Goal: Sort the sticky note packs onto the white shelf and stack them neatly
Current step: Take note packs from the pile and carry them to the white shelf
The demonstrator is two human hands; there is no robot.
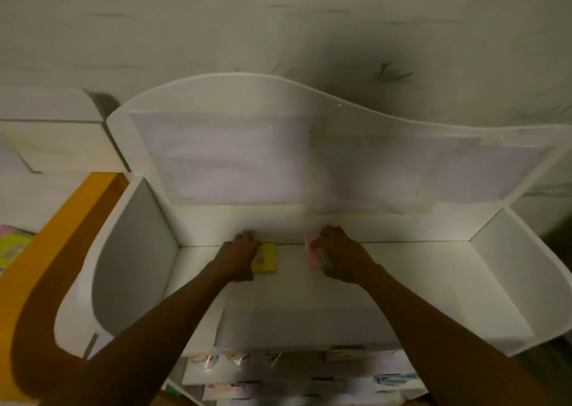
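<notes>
Head view only: both arms reach forward onto the top level of the white shelf (pixel 402 266), close to where its floor meets the back panel. The left hand (pixel 240 258) lies over the left part of a yellow sticky note pack (pixel 266 258) that sits flat on the shelf floor; its fingers point toward the back panel, but motion blur hides whether they curl round the pack's edge or only press on it, so I cannot tell how far open it is. The right hand (pixel 340 257) has its fingers curled round a pink sticky note pack (pixel 312 255), with a greenish one seemingly tucked beside it, held at or just above the shelf floor, near the yellow pack but apart from it. More packs show at the far left edge on an orange surface (pixel 62 219), and the lower shelves (pixel 278 371) carry blurred packaged goods. The step in hand looks like placing: packs are being set down at the back of the top level. Next, I judge, the right hand needs to lower and release its packs squarely, then both hands should nudge edges flush so later packs stack straight.
</notes>
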